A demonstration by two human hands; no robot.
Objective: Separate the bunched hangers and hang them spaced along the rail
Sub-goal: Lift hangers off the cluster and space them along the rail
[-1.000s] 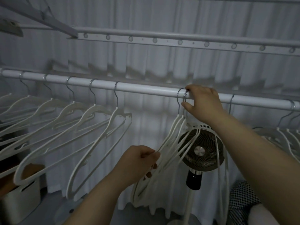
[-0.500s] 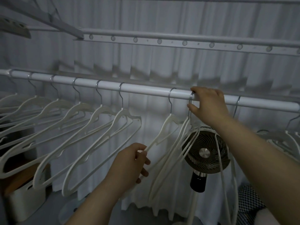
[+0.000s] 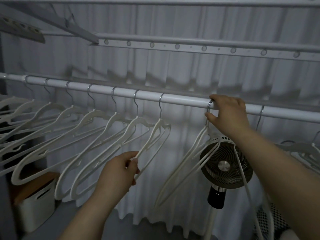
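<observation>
- The hanger point(image 3: 158, 127) being moved has slid left along the rail point(image 3: 187, 100) over the last second. It started in the bunch under the right hand, and its hook now sits just beside the last hook of the spaced row point(image 3: 94, 116).
- The left hand point(image 3: 119, 170) holds it, fingers pinched on its lower arm and drawing it sideways at a slant.
- The remaining bunch point(image 3: 199, 140) hangs well apart from it, further right on the rail, with its hooks still pressed together.
- The right hand point(image 3: 228, 115) has stayed put, fingers curled over the rail and thumb against those hooks, pinning them.
- Judged from this, one more hanger is separated. The gap looks a little tighter than the row's spacing, and several hangers in the bunch remain.
- Behind the bunch stands a fan point(image 3: 225, 168) in front of a pale curtain point(image 3: 173, 70). A white box point(image 3: 34, 207) sits low on the left.
</observation>
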